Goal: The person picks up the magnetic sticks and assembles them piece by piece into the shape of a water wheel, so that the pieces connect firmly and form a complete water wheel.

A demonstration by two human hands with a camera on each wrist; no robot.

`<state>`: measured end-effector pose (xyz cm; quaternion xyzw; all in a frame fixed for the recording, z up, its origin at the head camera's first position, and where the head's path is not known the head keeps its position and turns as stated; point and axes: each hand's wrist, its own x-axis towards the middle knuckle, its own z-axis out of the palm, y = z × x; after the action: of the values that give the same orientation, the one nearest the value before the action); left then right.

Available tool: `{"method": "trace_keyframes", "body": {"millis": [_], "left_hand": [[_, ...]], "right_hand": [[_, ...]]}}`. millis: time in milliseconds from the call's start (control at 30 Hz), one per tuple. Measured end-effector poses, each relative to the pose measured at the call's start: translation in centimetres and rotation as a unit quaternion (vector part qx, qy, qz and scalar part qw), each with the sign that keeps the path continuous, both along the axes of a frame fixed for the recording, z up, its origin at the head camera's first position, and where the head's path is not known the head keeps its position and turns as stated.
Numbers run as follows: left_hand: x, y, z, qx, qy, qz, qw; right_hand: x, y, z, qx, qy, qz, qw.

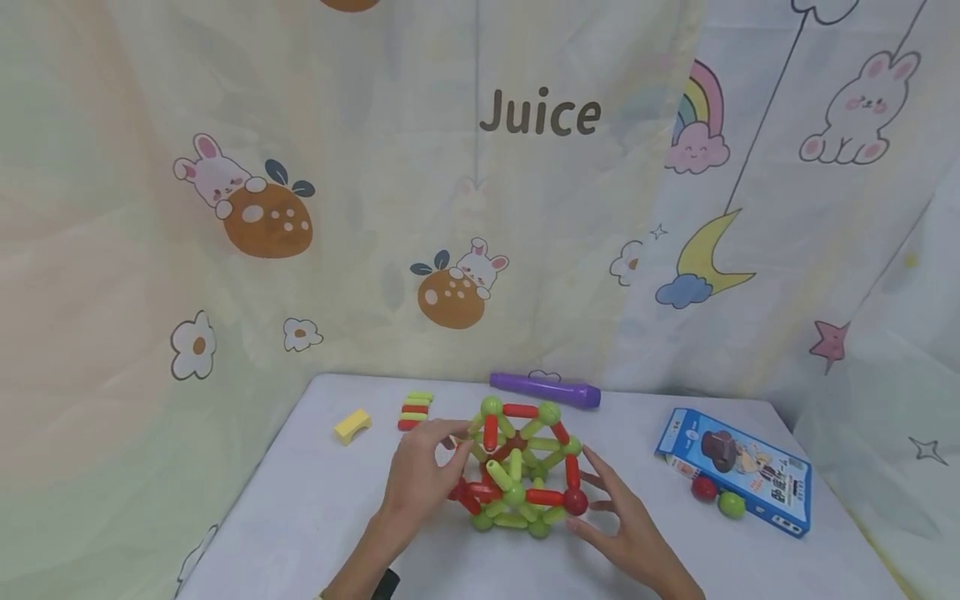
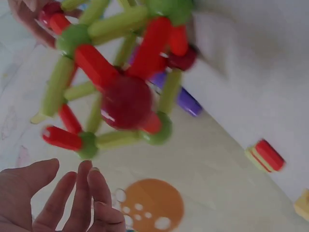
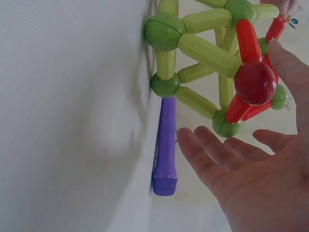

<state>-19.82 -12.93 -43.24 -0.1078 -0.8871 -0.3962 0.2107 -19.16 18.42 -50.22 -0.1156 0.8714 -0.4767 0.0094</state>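
A cage-like ball-and-stick construction toy (image 1: 514, 495) stands on the white table, built from green and red balls joined by yellow-green and red sticks. Beside its upper left is my left hand (image 1: 422, 468), its fingertips right at a green ball (image 2: 88, 146). From that ball a red stick (image 2: 62, 138) juts out with a free end. My right hand (image 1: 622, 529) spreads loosely around the lower right side, near a dark red ball (image 1: 575, 502). In the right wrist view its fingers (image 3: 212, 147) are extended beneath a green ball (image 3: 226, 123), thumb raised beside the frame.
Behind the toy lies a purple microphone-shaped rod (image 1: 545, 389). Loose red and yellow-green sticks (image 1: 415, 411) and a yellow arch block (image 1: 352, 426) lie back left. On the right are a blue box (image 1: 750, 475), a red ball (image 1: 704, 488) and a green ball (image 1: 732, 505).
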Motion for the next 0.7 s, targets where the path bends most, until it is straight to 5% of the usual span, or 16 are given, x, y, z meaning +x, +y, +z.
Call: {"method": "trace_keyframes", "body": {"millis": [100, 200, 300, 367, 433, 500, 600, 700], "left_hand": [[-1.3, -2.1, -1.1, -0.007, -0.006, 0.025, 0.9996], [-2.4, -4.1, -2.9, 0.013, -0.064, 0.027, 0.9975], [-2.6, -5.5, -4.8, 0.051, -0.165, -0.048, 0.9838], [-2.4, -5.9, -6.0, 0.078, -0.231, -0.129, 0.9613], [-2.3, -5.9, -6.9, 0.091, -0.264, -0.200, 0.9392], [-2.3, -5.6, -7.6, 0.088, -0.273, -0.233, 0.9290], [-2.9, -5.0, -8.7, 0.062, -0.267, -0.236, 0.9322], [-3.3, -4.4, -9.4, 0.006, -0.271, -0.221, 0.9368]], "right_hand": [[0.2, 0.4, 0.1, -0.002, 0.002, -0.002, 1.0000], [0.4, 1.2, 0.0, 0.006, 0.004, -0.013, 0.9999], [0.6, 2.7, -0.2, 0.036, 0.015, -0.036, 0.9986], [0.6, 4.1, -0.5, 0.066, 0.039, -0.060, 0.9953], [0.4, 6.0, -0.8, 0.106, 0.084, -0.094, 0.9864], [0.1, 8.0, -1.1, 0.149, 0.127, -0.136, 0.9712], [-0.2, 11.1, -1.4, 0.210, 0.162, -0.203, 0.9426], [-0.5, 13.6, -1.5, 0.254, 0.117, -0.245, 0.9285]]}}
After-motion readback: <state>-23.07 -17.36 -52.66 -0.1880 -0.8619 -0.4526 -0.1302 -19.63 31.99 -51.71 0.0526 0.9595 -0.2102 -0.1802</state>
